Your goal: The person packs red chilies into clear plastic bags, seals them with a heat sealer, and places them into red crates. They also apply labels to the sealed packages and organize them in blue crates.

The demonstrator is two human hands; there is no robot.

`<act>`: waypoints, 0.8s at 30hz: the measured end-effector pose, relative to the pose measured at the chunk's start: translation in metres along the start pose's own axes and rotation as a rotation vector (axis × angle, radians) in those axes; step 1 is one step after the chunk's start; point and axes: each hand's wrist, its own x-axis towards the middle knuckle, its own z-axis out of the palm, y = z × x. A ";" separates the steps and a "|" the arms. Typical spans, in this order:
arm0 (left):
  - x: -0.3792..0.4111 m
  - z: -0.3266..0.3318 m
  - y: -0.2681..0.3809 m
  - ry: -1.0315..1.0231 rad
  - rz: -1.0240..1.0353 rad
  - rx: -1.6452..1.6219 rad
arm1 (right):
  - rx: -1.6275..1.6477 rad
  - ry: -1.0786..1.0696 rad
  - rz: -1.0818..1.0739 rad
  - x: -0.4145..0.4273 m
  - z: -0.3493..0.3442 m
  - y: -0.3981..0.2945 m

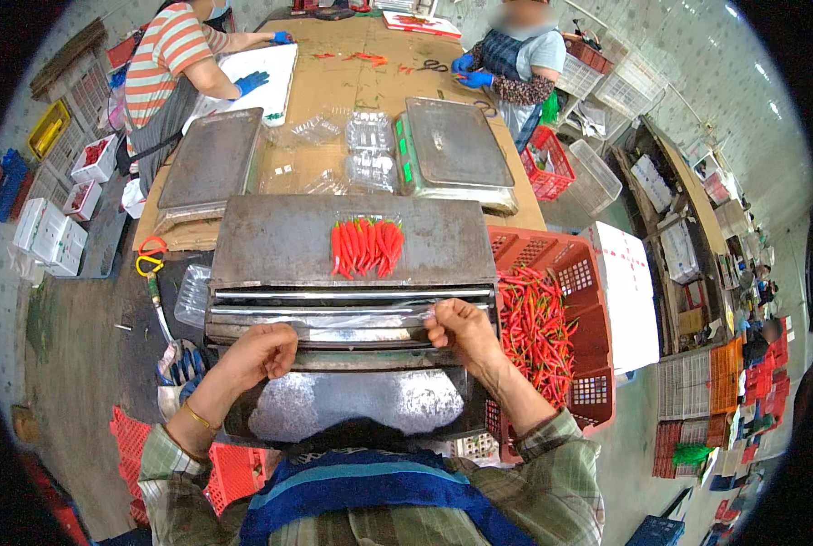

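Observation:
A strip of clear plastic film spans the rollers of a metal film-wrapping machine. My right hand pinches the film's right end between thumb and fingers. On the left side, my left hand has its fingers curled in at the film's other end and seems to grip it. Just beyond the rollers, a clear tray of red chili peppers lies on the machine's flat top plate, stems pointing away from me. Below my hands is the machine's worn front plate.
To my right stands a red plastic crate of loose chilies. Scissors and a glove lie left. Two scales and clear trays are beyond. Two people wearing blue gloves work at the cardboard-covered table.

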 end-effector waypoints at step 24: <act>-0.038 -0.013 0.057 -0.466 0.422 0.095 | -0.328 -0.658 -0.065 -0.041 -0.008 -0.089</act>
